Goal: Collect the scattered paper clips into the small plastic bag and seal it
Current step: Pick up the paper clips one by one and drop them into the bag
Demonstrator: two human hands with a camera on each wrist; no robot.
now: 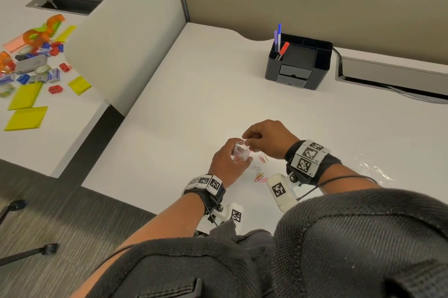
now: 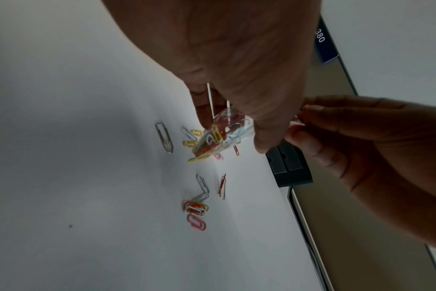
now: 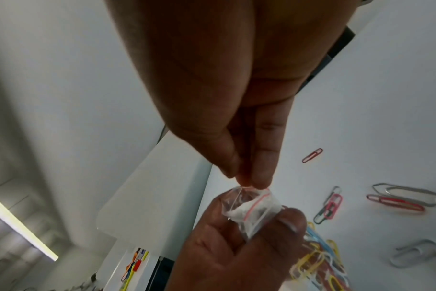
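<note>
My left hand [image 1: 230, 160] grips a small clear plastic bag [image 1: 239, 153] just above the white desk [image 1: 194, 115]; several coloured paper clips fill its lower part [image 2: 219, 137]. My right hand [image 1: 251, 143] pinches the bag's mouth with thumb and fingertips [image 3: 261, 181], at the rim with the red zip line [image 3: 255, 202]. Whether a clip is also between those fingers is hidden. Several loose paper clips [image 1: 261, 176] lie on the desk under and beside the hands, among them a pink and red cluster [image 2: 196, 211], a silver one [image 2: 164, 140] and a large silver and red pair [image 3: 398, 197].
A black desk organiser [image 1: 299, 62] with pens stands at the back right, beside a cable slot [image 1: 388, 74]. Clear crumpled plastic [image 1: 373, 168] lies right of my right wrist. A white divider [image 1: 126, 38] separates a neighbouring desk strewn with sticky notes and tape dispensers [image 1: 31, 62].
</note>
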